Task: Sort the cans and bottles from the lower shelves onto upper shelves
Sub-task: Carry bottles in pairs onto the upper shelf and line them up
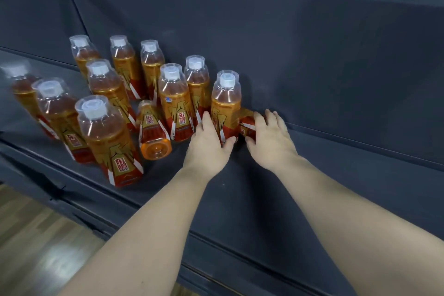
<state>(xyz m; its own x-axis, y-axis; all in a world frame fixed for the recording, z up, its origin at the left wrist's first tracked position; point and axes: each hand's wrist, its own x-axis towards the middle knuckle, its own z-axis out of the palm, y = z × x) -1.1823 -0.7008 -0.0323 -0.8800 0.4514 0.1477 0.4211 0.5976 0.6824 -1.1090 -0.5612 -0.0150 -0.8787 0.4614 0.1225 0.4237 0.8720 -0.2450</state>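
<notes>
an upright bottle (225,103) of orange drink, with a clear overcap and a red and gold label, is seen standing on a dark cloth-covered shelf (312,175) at the right end of a group of like bottles (105,132). its lower part is clasped by the left hand (211,142), the grip being closed about it with the fingers on its left side and the thumb across its base. just to its right a second bottle (247,125), largely hidden, is covered by the right hand (271,139); the grip there is wrapped over it, fingers above and thumb below. whether that bottle stands or lies cannot be told. within the group one toppled bottle (155,134) is laid on its side, base toward the camera. a wooden floor (36,235) is visible below left.
</notes>
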